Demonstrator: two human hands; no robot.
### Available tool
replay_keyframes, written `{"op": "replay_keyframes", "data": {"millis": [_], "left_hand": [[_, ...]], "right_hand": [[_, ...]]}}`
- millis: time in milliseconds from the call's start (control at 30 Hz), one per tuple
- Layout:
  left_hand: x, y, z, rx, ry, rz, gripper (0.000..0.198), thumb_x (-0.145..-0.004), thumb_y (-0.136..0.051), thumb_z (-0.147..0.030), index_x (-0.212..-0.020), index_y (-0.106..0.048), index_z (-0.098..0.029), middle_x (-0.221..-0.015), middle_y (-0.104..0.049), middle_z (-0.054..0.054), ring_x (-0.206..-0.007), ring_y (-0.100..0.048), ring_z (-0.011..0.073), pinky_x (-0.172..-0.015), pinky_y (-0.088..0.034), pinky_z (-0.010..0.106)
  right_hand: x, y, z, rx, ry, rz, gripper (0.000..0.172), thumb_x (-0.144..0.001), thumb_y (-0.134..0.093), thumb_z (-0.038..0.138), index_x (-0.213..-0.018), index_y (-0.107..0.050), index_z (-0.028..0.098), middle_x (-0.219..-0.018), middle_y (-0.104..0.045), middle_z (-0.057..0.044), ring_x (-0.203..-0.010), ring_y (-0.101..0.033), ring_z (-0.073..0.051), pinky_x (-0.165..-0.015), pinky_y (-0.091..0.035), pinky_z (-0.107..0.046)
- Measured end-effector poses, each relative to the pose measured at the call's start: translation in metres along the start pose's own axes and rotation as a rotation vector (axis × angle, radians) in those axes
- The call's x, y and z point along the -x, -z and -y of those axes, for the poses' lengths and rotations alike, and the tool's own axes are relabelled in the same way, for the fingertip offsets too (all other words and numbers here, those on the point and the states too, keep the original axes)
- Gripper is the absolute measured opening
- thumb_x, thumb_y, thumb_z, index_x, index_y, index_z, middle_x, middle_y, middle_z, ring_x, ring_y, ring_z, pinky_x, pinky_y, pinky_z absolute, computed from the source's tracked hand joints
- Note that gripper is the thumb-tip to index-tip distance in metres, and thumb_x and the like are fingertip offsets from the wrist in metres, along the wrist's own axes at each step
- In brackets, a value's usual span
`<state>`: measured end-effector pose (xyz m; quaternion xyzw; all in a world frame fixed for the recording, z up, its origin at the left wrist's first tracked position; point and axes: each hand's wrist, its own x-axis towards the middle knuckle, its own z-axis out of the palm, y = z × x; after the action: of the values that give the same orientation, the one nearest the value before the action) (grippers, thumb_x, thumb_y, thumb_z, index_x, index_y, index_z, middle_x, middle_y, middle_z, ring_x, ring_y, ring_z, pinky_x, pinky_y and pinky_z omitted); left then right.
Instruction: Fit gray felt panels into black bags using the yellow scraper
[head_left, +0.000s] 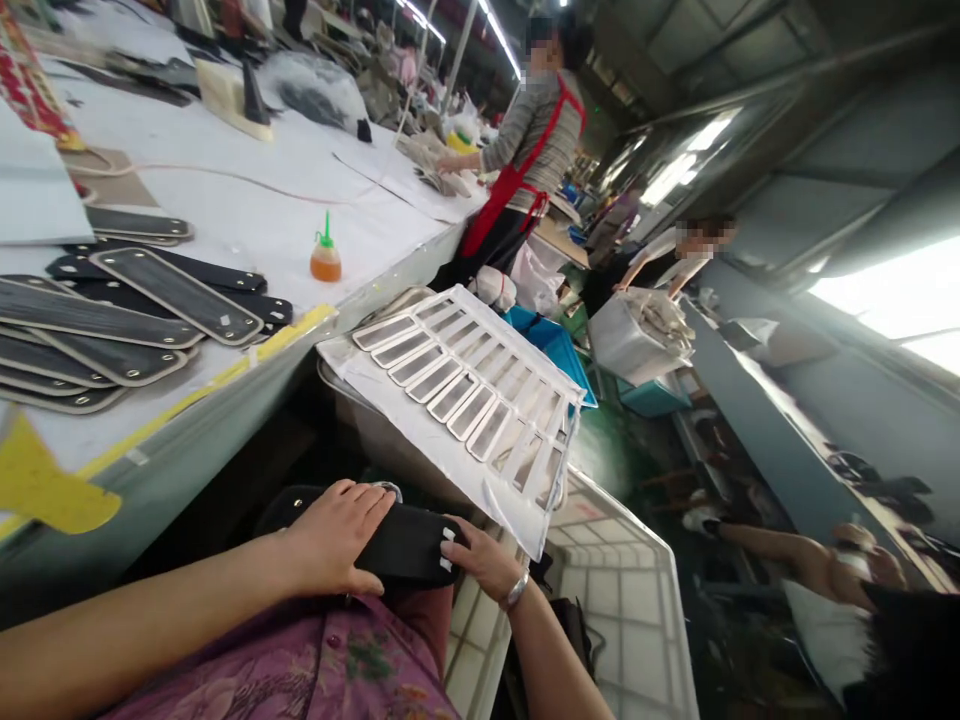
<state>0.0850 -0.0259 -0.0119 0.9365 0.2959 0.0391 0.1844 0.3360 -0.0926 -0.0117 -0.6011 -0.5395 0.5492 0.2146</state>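
Note:
Across my lap lies a black strap piece (409,545) with rounded ends, a metal snap near its left end and white patches near its right end. I cannot tell whether it is a single piece or several stacked. My left hand (341,535) is wrapped over its middle, fingers on top and thumb along the near edge. At the right end, my right hand (484,560) grips it, the thumb beside the white patches. Similar dark strap pieces (180,295) with pale edging and metal snaps lie heaped on the white table to my left.
A white-covered board (450,465) bearing rows of framed strips slants ahead of me. Beside it stands a white plastic crate (622,600). A glue bottle (325,262) stands on the table (247,215). One person (525,150) works ahead; another bends over a white bin (622,335).

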Motion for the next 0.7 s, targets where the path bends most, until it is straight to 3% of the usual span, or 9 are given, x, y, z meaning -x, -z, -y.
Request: {"op": "replay_keyframes", "data": {"millis": [267,400,533,600,700], "left_hand": [[-0.049,-0.02,-0.043,0.004,-0.066,-0.002,0.066,-0.065,-0.061,-0.051,-0.116,-0.05,-0.01,-0.11,-0.055,0.018,-0.104,-0.049,0.0325,-0.092,-0.033,0.044],[-0.053,-0.023,-0.044,-0.013,-0.071,-0.001,0.065,-0.068,-0.058,-0.048,-0.118,-0.047,-0.008,-0.11,-0.055,0.018,-0.103,-0.049,0.0329,-0.091,-0.034,0.046],[-0.051,-0.025,-0.045,-0.043,-0.067,0.007,0.069,-0.066,-0.06,-0.046,-0.121,-0.045,-0.009,-0.115,-0.053,0.018,-0.106,-0.048,0.033,-0.093,-0.034,0.046],[-0.05,-0.026,-0.046,-0.053,-0.067,0.005,0.068,-0.066,-0.06,-0.047,-0.122,-0.045,-0.011,-0.118,-0.053,0.016,-0.108,-0.046,0.032,-0.096,-0.032,0.046],[-0.049,-0.028,-0.047,-0.061,-0.071,0.021,0.07,-0.066,-0.06,-0.049,-0.123,-0.043,-0.013,-0.121,-0.052,0.014,-0.111,-0.045,0.0303,-0.1,-0.028,0.045]], "right_hand": [[-0.011,-0.01,-0.021,-0.187,-0.015,-0.107,0.04,-0.068,-0.067,0.039,-0.099,-0.059,0.016,-0.086,-0.061,-0.001,-0.079,-0.056,-0.016,-0.074,-0.045,-0.029],[-0.012,-0.017,-0.026,-0.266,-0.009,-0.186,0.035,-0.067,-0.069,0.038,-0.093,-0.058,0.017,-0.08,-0.059,0.001,-0.073,-0.054,-0.014,-0.068,-0.043,-0.026],[-0.008,-0.024,-0.033,-0.509,-0.011,-0.203,0.041,-0.062,-0.073,0.041,-0.092,-0.057,0.018,-0.074,-0.058,0.003,-0.067,-0.053,-0.012,-0.063,-0.043,-0.025],[-0.005,-0.025,-0.037,-0.66,0.035,-0.153,0.048,-0.06,-0.074,0.043,-0.099,-0.058,0.019,-0.082,-0.06,0.001,-0.074,-0.055,-0.014,-0.069,-0.044,-0.027],[-0.003,-0.021,-0.04,-0.701,0.08,-0.139,0.047,-0.075,-0.057,0.052,-0.107,-0.059,0.017,-0.094,-0.062,-0.005,-0.088,-0.056,-0.018,-0.08,-0.043,-0.031]]}}
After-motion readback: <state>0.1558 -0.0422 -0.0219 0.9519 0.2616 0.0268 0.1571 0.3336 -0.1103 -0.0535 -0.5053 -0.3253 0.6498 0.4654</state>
